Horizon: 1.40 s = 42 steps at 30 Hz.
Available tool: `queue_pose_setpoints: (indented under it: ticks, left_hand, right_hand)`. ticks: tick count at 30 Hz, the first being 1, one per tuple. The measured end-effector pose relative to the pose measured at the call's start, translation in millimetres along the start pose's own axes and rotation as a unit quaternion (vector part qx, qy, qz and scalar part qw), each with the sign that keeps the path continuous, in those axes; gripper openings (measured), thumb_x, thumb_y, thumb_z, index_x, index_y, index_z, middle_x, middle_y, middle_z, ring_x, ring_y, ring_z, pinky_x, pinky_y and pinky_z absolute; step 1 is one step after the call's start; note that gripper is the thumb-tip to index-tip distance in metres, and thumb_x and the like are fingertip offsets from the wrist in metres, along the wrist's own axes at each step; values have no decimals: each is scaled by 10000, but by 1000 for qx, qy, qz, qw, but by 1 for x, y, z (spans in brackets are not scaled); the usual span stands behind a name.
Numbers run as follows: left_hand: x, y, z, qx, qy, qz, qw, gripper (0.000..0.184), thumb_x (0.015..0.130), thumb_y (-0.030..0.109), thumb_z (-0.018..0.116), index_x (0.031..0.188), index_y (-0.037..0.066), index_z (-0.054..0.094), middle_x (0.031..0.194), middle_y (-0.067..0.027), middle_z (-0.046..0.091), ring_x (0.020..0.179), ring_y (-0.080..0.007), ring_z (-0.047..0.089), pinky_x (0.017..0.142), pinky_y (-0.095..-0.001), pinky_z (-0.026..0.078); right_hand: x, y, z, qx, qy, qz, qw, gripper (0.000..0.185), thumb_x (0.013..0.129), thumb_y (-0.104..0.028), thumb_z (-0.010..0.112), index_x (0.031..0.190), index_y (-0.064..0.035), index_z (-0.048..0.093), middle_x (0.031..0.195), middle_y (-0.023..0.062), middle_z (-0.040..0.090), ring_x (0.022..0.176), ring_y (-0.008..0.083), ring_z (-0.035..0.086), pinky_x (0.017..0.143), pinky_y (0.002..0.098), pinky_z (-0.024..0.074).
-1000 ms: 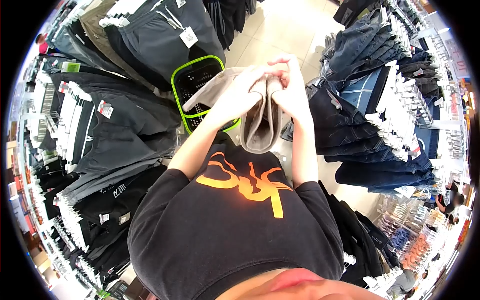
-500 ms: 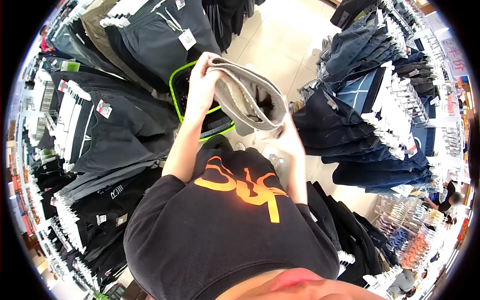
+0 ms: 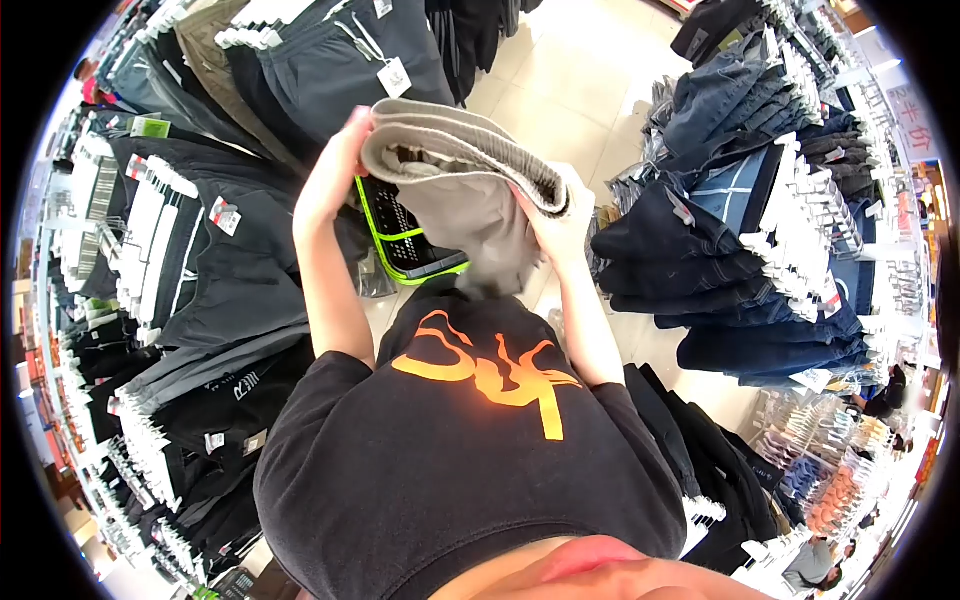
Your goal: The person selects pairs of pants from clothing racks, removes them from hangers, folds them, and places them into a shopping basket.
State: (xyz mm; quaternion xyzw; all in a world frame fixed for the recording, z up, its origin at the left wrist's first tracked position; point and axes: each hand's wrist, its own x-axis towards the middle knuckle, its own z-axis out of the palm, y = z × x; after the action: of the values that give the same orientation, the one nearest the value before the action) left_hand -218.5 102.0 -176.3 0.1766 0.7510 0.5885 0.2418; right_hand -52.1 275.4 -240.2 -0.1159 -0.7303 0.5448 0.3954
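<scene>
A pair of grey-beige pants [image 3: 470, 205] hangs in front of my chest, its elastic waistband stretched sideways between my hands. My left hand [image 3: 335, 170] is closed at the left end of the waistband, with some fingers hidden behind the cloth. At the other end, my right hand [image 3: 562, 220] grips the band, thumb on the near side. The waist opening shows between the two layers of the band, and the legs hang down, blurred near the bottom. Below and behind the pants is a black shopping basket [image 3: 410, 268] with a bright green rim, partly covered by them.
Racks of dark pants [image 3: 235, 275] on white hangers stand close on my left. Jeans [image 3: 680, 250] hang on the right, with small colourful items [image 3: 830, 490] farther down. A tiled floor aisle [image 3: 570, 70] runs ahead. Black garments [image 3: 700, 440] hang near my right elbow.
The pants have moved left and turned so the waistband lies wider and the legs show. My left hand has shifted left and my right hand has risen to the band's right end.
</scene>
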Motion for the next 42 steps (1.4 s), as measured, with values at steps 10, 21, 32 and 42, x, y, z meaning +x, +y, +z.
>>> queue_pose_setpoints:
  ticks: [10, 21, 32, 42]
  left_hand:
    - [65, -131, 21, -560, -228, -147, 783, 572, 871, 494, 363, 1161, 11, 464, 1135, -128, 518, 989, -242, 522, 893, -327, 386]
    - [24, -137, 42, -458, -291, -130, 830, 519, 869, 427, 403, 1182, 16, 450, 1149, -120, 514, 1017, -236, 506, 899, -329, 379]
    - [-5, -154, 11, -270, -362, -73, 889, 479, 867, 360, 444, 1203, 20, 436, 1162, -111, 510, 1045, -231, 489, 905, -331, 372]
    - [-16, -144, -20, -64, -383, 4, 922, 455, 865, 300, 480, 1223, 24, 424, 1174, -104, 506, 1071, -226, 474, 910, -333, 366]
  right_hand:
    - [38, -69, 43, 87, -45, 146, 984, 296, 704, -27, 678, 970, 32, 564, 907, 84, 617, 820, 129, 579, 768, 244, 447]
    - [63, 58, -8, 181, -112, 328, 920, 478, 754, -180, 639, 1157, 14, 470, 1043, 87, 552, 940, 138, 506, 824, 248, 404]
    - [-27, 76, -19, -218, -161, 0, 963, 564, 808, -62, 542, 1316, -87, 301, 1251, 155, 435, 1143, 273, 431, 971, 381, 319]
    - [6, 12, 26, -82, -491, 306, 812, 319, 792, -124, 570, 1106, -72, 558, 1256, 112, 455, 1159, 229, 426, 1004, 301, 280]
